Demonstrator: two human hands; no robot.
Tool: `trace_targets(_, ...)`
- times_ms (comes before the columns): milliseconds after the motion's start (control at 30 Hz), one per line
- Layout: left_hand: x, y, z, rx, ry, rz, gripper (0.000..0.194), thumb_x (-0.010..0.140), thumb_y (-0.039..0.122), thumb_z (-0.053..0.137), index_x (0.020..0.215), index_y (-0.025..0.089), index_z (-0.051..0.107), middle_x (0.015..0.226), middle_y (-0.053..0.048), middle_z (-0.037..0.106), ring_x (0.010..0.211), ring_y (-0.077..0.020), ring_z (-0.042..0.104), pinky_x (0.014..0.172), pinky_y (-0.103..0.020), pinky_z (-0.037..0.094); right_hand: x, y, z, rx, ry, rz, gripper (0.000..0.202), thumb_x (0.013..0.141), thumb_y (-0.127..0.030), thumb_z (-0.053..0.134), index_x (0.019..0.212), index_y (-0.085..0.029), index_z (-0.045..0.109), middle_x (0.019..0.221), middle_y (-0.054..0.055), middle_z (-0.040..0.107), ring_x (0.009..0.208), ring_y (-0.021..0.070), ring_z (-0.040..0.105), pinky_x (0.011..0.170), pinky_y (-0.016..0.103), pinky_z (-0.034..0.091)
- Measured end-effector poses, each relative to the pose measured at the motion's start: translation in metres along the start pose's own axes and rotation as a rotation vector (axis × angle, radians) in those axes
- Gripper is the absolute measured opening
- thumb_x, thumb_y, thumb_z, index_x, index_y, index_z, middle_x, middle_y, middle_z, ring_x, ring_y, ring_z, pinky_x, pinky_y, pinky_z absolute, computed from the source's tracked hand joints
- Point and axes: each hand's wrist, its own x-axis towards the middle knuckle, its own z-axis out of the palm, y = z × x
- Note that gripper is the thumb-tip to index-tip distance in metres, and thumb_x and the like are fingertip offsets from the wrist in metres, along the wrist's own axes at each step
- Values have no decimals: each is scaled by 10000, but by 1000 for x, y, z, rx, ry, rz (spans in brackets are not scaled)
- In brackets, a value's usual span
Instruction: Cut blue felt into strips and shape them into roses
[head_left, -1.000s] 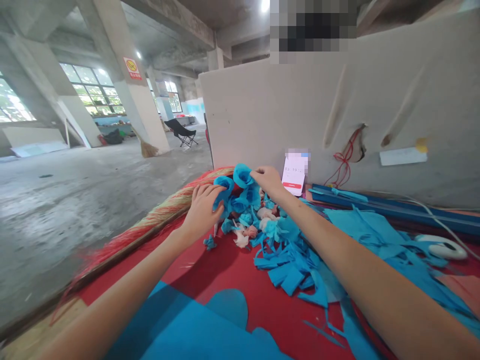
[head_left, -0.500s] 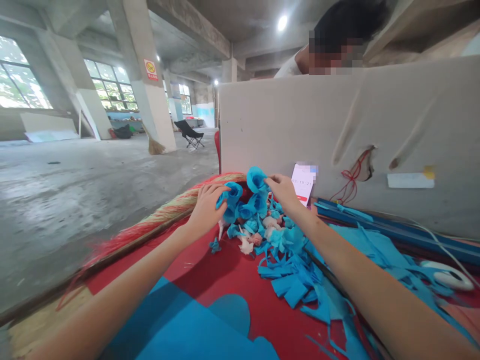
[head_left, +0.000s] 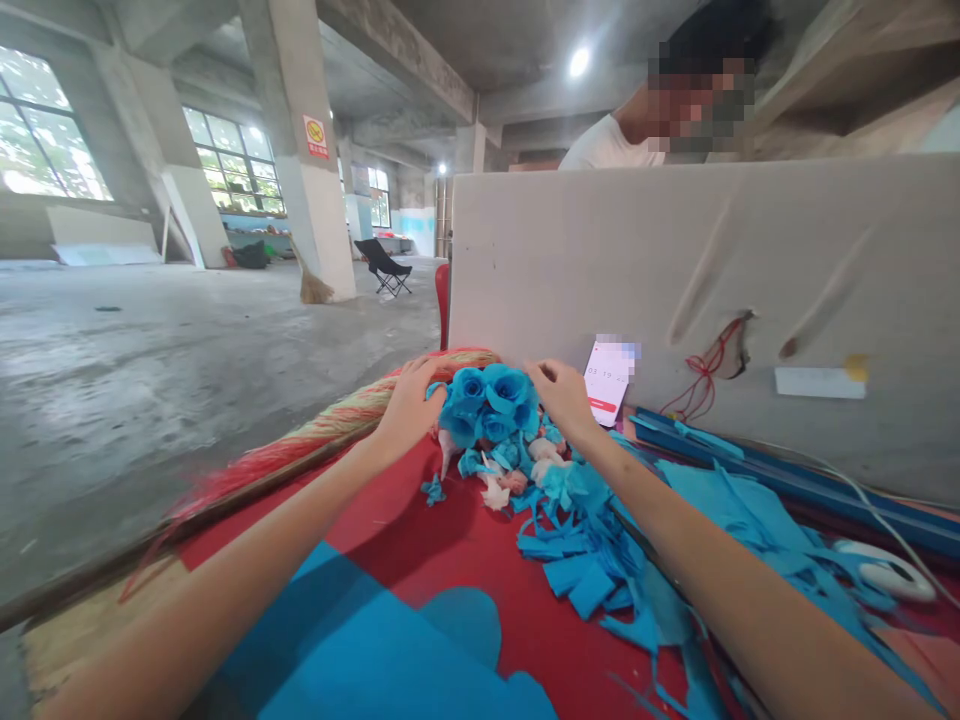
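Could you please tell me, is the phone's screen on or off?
On: the phone glows pale, with dark digits above a red bar.

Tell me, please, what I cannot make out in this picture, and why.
Head view:
Left hand: its back hides most fingertips; its grip on the blue flowers is unclear.
Phone: last digits blurred, small.
Blue sheet: cut off by the bottom edge.
Co-worker: lower body hidden behind the grey panel.

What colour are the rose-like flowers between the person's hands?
Blue; the flowers show best in the head view, the only one here.
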Motion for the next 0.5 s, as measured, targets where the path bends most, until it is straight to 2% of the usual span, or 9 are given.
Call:
trace_targets(100, 2, -8, -1, -27, 12, -27, 353, 734, 96, 372, 1020, 163, 567, 1082, -49, 571, 1077, -204, 473, 967, -375, 373, 12, 12, -4, -16, -31, -2, 245, 870, -339, 488, 958, -131, 581, 986, 54, 601, 918, 173, 568, 810, 393, 458)
trace_targets(333, 8, -32, -3, -62, 53, -150, 358, 722, 100, 367, 1012, 143, 573, 1068, -65, 598, 1045, -213, 520, 942, -383, 400, 34, 32, -5, -14, -352, -68, 220, 853, -300, 526, 984, -132, 582, 979, 47, 605, 854, 157, 588, 748, 355, 493)
trace_targets(500, 15, -43, -11, -75, 73, -200, 342, 709, 90, 376, 977, 135, 583, 1065, -69, 614, 1035, -207, 534, 958, -381, 389, 40, 27, 2, -71, -362, -60, 244, 850, -322, 524, 992, -133, 585, 994, 42, 600, 864, 172, 583, 744, 353, 492)
